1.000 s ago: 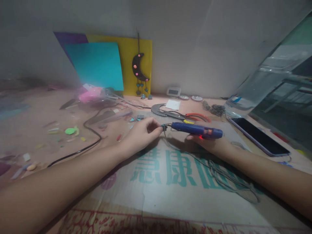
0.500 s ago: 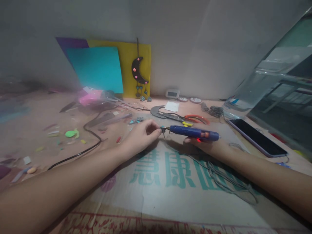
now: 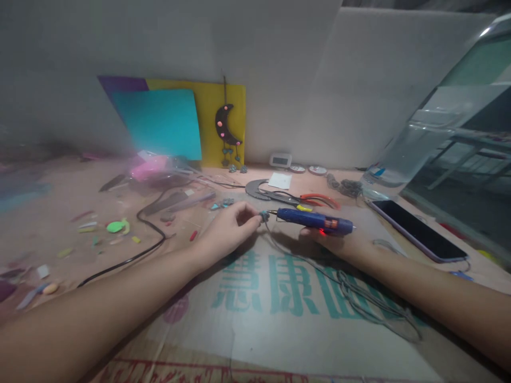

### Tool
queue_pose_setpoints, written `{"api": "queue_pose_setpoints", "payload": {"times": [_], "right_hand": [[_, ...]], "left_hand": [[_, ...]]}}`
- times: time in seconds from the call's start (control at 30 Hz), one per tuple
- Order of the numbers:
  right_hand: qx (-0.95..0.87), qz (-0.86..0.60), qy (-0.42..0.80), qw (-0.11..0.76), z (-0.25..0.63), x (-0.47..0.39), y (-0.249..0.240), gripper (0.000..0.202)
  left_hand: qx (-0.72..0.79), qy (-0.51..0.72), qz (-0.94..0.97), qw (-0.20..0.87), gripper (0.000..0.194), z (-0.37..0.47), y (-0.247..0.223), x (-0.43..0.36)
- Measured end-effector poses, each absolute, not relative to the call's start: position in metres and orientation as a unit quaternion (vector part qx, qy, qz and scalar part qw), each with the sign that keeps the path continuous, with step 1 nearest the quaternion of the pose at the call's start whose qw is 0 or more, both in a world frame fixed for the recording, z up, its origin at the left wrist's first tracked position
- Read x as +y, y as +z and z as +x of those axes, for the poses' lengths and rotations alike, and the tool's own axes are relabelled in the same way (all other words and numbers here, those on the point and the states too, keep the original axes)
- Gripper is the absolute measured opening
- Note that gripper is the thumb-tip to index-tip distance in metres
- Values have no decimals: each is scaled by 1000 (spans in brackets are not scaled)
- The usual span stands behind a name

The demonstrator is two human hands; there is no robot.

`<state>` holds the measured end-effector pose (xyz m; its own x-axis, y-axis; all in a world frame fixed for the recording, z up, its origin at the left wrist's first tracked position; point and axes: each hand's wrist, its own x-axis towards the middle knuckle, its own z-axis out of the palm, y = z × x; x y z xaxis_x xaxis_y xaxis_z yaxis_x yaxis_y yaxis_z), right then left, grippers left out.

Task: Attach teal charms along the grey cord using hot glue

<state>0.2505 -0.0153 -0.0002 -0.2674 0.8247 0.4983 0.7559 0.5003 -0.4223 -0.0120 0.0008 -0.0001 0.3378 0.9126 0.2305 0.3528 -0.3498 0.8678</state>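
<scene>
My right hand (image 3: 333, 240) is closed round a blue hot glue gun (image 3: 307, 219), whose small red light glows underneath. The gun lies level, its metal nozzle pointing left. Between thumb and fingertips, my left hand (image 3: 235, 226) pinches a small grey-teal piece (image 3: 264, 216), too small to make out fully. The nozzle tip is at that piece; whether they touch I cannot tell. From the piece a grey cord (image 3: 295, 255) trails right to a loose coil (image 3: 371, 306) on the printed paper sheet (image 3: 255, 340).
Behind my hands lie a grey crescent (image 3: 255, 189), orange-handled pliers (image 3: 319, 199) and a white card (image 3: 280, 181). A phone (image 3: 419, 230) is at the right. Coloured scraps and a black cable (image 3: 149, 215) spread on the left. A decorated moon hanging (image 3: 225, 125) leans against a yellow board (image 3: 238, 106).
The view has tilted up slightly, so things sit lower. A little gap between fingertips and nozzle now shows more of the grey-teal piece. Both hands keep their holds.
</scene>
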Motion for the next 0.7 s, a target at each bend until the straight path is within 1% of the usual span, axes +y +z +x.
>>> {"api": "queue_pose_setpoints", "payload": {"times": [0.13, 0.33, 0.5, 0.7], "right_hand": [[-790, -490, 65, 363, 248, -13, 0, 19], [-787, -480, 83, 380, 244, -18, 15, 20], [-774, -478, 84, 407, 244, -21, 16, 17], [-744, -466, 149, 455, 244, -24, 29, 14]], "left_hand": [[441, 377, 723, 375, 17, -12, 2, 0], [431, 386, 722, 380, 16, -11, -1, 2], [430, 381, 729, 372, 17, -10, 0, 2], [425, 385, 728, 375, 16, -9, 0, 1]]}}
